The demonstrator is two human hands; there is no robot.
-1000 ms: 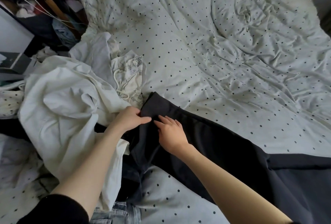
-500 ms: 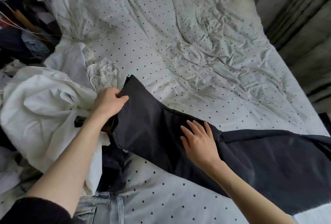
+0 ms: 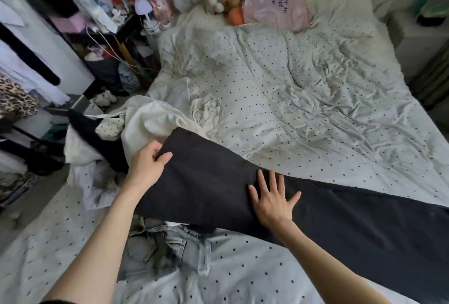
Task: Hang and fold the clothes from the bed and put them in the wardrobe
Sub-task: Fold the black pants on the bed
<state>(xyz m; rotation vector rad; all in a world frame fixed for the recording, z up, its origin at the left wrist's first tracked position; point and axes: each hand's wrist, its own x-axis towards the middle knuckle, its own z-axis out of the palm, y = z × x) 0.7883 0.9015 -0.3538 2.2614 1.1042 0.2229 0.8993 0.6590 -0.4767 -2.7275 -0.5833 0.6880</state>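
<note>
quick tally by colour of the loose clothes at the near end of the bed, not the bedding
black: 1, the black trousers under both hands
pale blue: 1, the jeans
white or cream: 2, the cream garment and the printed white top
total: 4

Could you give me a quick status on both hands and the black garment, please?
Left hand grips black garment by its end. Right hand flat on it, fingers spread. Jeans partly under it, white clothes alongside.
</note>
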